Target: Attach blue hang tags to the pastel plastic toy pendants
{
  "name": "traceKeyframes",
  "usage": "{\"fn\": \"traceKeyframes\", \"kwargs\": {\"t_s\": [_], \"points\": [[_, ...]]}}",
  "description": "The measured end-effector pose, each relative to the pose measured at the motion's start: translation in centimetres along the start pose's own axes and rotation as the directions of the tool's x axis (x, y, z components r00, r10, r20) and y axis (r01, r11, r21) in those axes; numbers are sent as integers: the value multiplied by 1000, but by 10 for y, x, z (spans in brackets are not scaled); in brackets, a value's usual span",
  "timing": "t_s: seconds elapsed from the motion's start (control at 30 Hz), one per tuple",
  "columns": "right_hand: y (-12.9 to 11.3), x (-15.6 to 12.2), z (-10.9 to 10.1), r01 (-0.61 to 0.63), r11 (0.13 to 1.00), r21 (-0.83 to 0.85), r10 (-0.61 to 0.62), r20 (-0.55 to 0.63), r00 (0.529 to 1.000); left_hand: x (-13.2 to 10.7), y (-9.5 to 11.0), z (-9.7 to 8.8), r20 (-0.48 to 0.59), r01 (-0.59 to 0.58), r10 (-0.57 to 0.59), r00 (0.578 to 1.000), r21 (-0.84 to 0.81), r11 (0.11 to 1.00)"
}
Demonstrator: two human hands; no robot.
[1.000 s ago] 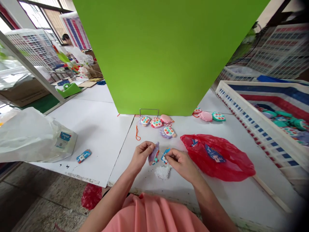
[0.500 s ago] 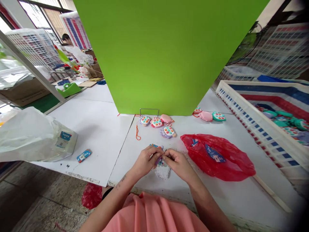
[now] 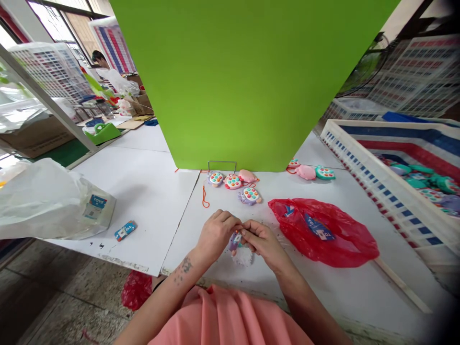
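While hands (image 3: 215, 235) pinch purple toy (image 3: 234, 242), white clump (image 3: 244, 258) lies below.

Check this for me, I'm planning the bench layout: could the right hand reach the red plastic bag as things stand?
Probably yes. The red plastic bag lies just beside the right hand on the white table, with nothing between them, though that hand is busy at a small purple toy.

Bright daylight from the windows (image 3: 53, 28); soft shadows under the left hand (image 3: 216, 235); edges bowed by wide-lens distortion, right corners darkened.
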State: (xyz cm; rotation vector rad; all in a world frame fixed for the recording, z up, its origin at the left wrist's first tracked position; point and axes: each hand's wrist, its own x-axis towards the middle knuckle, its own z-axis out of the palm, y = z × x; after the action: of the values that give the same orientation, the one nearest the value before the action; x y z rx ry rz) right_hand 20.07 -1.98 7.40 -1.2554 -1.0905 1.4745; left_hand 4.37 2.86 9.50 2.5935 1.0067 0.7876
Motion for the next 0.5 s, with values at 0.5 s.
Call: {"fn": "traceKeyframes", "kwargs": {"t_s": [0.5], "points": [[0,3,-1,-38,988,147,46,-49,998,-9,22,-8,165,-333,341,926,-76,940]]}}
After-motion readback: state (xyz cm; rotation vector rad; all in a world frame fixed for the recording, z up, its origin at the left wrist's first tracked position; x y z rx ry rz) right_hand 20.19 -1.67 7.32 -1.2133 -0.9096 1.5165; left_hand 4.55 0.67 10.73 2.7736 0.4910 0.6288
